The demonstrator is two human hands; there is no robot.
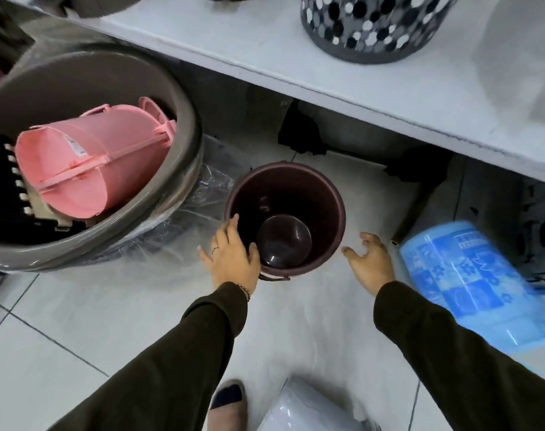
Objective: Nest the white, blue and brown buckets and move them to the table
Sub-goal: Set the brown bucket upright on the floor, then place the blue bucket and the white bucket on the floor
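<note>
The brown bucket [296, 197] stands upright and empty on the tiled floor, partly under the white table [327, 66]. My left hand [232, 255] rests on its near-left rim, thumb over the edge, fingers on the outside. Just right of the bucket, my right hand [370, 259] hovers with fingers spread, touching nothing. The blue patterned bucket [470, 281] lies on its side on the floor at the right. The white bucket [308, 409] shows at the bottom edge, near my foot, mostly cut off.
A large grey tub [184, 126] wrapped in clear plastic stands at the left, holding a pink bin [90, 157]. On the table sits a grey perforated basket [373, 26]. A table leg [411, 216] slants down between the brown and blue buckets.
</note>
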